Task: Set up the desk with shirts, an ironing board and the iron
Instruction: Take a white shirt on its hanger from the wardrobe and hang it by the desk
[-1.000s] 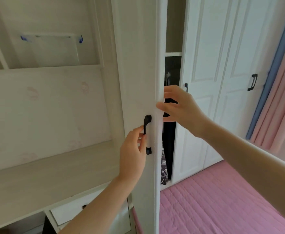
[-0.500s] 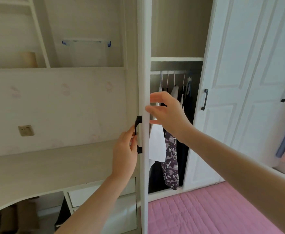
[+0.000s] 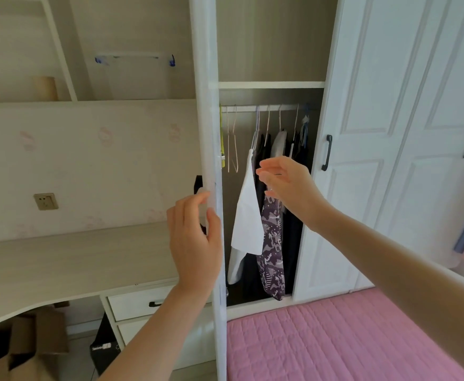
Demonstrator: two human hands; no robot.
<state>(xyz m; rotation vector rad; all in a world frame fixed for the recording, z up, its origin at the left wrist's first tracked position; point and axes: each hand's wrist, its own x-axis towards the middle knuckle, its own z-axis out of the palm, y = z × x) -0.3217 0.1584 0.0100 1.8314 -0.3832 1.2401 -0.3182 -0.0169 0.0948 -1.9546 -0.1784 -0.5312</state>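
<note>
Door edge [image 3: 211, 149] under left hand [image 3: 195, 243]; right hand [image 3: 288, 185] before shirts [image 3: 248, 213].

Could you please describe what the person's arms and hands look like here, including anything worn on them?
Both forearms are bare for as far as the head view shows them: no sleeves, gloves, watch or bracelets. The left hand shows no rings on the parts visible. The right hand has a small dark mark near the base of one finger, possibly a ring, but it is too small to tell.
</note>
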